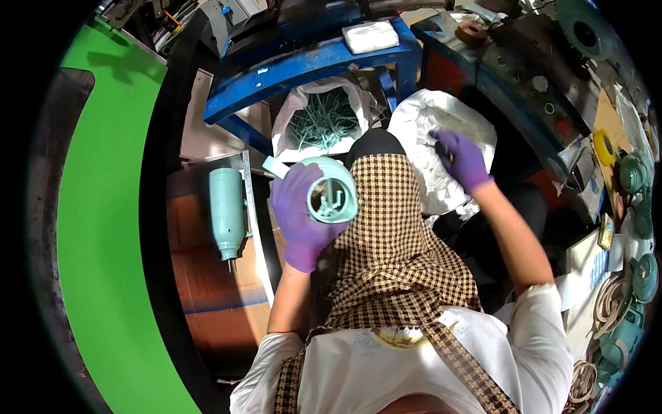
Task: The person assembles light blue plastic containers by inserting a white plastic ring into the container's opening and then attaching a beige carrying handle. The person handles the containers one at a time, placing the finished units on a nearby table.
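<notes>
My left hand (298, 210), in a purple glove, grips a hollow teal plastic housing (339, 172) over my lap. Its round open end faces up and shows ribs inside, and a flat tab juts from its upper left. My right hand (463, 160), also gloved in purple, is closed above a white sack (441, 196). A small dark thing pokes out at its fingertips, too small to name. To the left, a second teal housing (226, 207), long and cylindrical with a thin pin at its near end, lies on a brown cardboard box (207, 276).
Ahead, a white bag (281, 134) of teal plastic scraps stands beneath a blue metal bench (296, 69). A green panel (103, 228) with a black edge runs down the left. Rightward are a cluttered dark worktable (510, 69), coiled beige cords (610, 303) and several teal parts (645, 276).
</notes>
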### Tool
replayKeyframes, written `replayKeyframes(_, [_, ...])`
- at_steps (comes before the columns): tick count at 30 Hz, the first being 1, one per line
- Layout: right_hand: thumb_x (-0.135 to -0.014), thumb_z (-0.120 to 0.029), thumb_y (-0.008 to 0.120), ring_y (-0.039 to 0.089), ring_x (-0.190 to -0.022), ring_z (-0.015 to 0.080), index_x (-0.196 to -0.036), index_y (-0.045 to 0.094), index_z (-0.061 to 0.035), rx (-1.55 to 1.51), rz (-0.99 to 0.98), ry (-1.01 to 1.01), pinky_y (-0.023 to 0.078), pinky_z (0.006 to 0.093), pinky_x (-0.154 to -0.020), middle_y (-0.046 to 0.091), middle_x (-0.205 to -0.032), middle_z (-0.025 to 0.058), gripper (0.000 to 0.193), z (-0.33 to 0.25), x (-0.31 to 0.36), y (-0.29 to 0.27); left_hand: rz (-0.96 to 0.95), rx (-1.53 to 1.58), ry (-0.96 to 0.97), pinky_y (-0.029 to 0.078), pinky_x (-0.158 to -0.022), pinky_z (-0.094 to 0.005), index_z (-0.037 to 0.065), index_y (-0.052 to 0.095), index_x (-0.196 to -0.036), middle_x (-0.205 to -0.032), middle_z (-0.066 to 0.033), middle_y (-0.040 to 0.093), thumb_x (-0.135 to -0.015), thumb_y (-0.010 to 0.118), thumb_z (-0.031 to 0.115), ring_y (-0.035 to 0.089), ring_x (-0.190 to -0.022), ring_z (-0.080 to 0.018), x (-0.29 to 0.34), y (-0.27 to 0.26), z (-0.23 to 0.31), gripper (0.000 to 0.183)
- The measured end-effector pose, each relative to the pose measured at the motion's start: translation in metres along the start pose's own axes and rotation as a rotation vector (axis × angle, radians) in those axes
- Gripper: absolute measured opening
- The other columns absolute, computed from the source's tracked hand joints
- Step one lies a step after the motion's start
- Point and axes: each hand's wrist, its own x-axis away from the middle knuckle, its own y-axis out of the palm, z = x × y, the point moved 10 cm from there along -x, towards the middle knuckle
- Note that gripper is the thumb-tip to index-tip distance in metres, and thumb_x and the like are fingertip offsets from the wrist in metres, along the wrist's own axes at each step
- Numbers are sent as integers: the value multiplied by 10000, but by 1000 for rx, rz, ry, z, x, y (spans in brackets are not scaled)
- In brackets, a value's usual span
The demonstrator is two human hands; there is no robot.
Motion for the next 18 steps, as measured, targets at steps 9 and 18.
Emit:
replayKeyframes(9, [-764, -319, 779, 658, -1082, 401, -1129, 615, -65, 396, -376, 286, 527, 496, -913, 680, -1131, 224, 474, 126, 14, 131, 103, -97, 11, 394, -1010, -564, 88, 671, -1108, -1150, -91, 706, -673, 878, 366, 630, -1124, -341, 6, -12, 36, 556])
replayKeyframes(18, [-998, -283, 629, 692, -865, 397, -1406, 497, -69, -48, 118, -100, 537, 467, -769, 699, -998, 248, 479, -26, -5, -62, 68, -100, 27, 405, -1031, -590, 85, 654, -1135, -1185, -84, 670, -622, 923, 320, 610, -1149, -340, 10, -4, 41, 625])
